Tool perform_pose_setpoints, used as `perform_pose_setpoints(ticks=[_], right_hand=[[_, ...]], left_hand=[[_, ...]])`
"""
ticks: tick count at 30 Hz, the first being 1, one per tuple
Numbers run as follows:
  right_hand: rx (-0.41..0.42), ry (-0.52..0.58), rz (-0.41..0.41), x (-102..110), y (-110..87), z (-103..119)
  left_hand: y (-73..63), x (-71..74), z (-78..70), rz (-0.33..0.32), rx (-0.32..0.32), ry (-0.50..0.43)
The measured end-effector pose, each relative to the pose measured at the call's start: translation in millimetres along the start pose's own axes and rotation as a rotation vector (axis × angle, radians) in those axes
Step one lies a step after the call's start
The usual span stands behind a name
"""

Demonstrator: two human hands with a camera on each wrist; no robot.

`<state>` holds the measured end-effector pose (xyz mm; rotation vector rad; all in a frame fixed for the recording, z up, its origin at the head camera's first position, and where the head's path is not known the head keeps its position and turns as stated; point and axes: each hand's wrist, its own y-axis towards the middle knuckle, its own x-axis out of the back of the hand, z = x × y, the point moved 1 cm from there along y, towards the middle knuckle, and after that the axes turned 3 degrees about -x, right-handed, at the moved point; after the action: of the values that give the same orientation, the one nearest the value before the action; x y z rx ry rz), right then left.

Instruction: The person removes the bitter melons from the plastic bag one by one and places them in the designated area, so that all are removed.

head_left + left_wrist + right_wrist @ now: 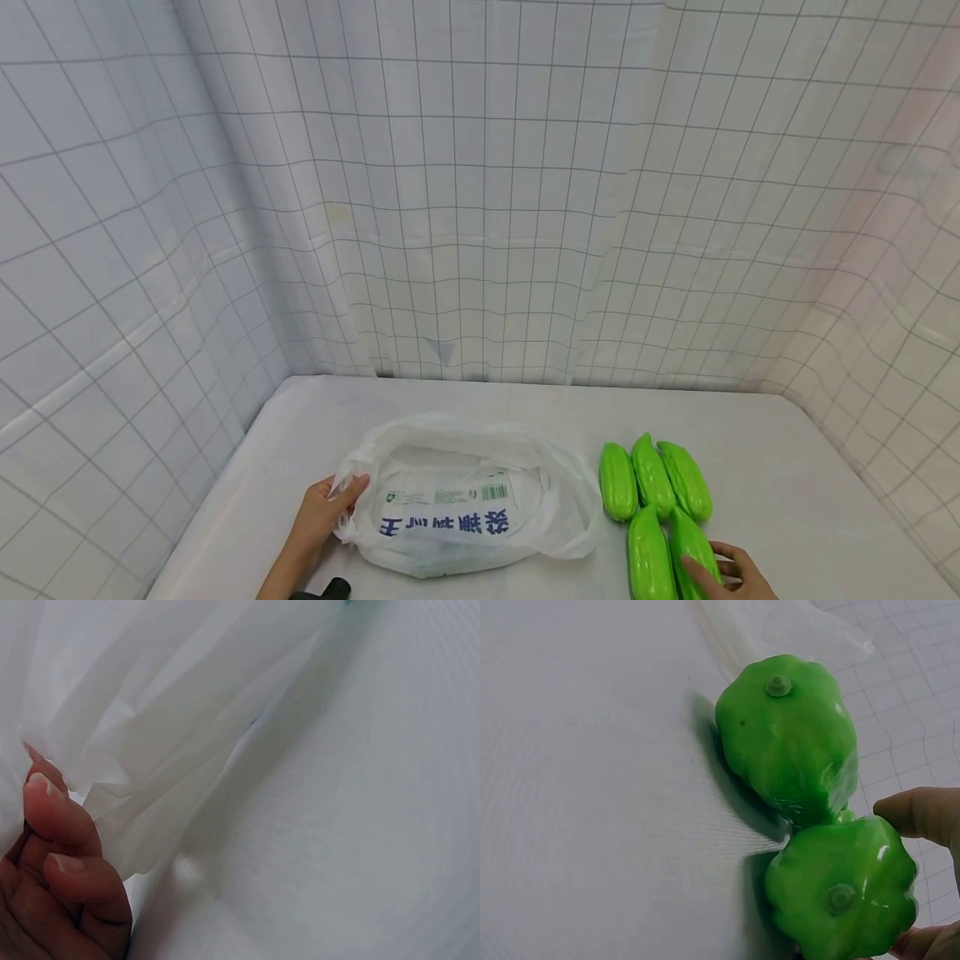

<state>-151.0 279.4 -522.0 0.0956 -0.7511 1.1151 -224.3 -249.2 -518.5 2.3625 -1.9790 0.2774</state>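
A white plastic bag [573, 508] lies on the table with its mouth spread wide, blue characters and a green printed label showing inside. My left hand [318, 517] holds the bag's left rim between thumb and fingers; in the left wrist view curled fingertips [64, 814] press into the thin film. To the right, my right hand [738, 577] grips the nearest right-hand green ridged gourd [692, 543], thumb on one side and fingers on the other. Another green gourd [649, 554] lies against it. In the right wrist view both gourds show their round stem ends.
Behind the gripped gourd, a row of three more green gourds [652, 479] lies right of the bag. A black object [336, 588] shows beside the left wrist. White gridded curtains [487, 250] hang behind the white table [787, 467] and along both sides.
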Motion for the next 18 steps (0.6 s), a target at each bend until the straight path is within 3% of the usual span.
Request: perform_pose_setpoints(ticks=[11,18], right_hand=[[-0.029,-0.034,-0.049,-4.3,-0.2,-2.4],[-0.034,-0.037,-0.048,-6.9,0.8,-3.3]], left_hand=[[-0.6,-0.5,-0.5,0.008,-0.004,-0.016],[-0.7,-0.8,0.8,0.012,-0.058,-0.022]])
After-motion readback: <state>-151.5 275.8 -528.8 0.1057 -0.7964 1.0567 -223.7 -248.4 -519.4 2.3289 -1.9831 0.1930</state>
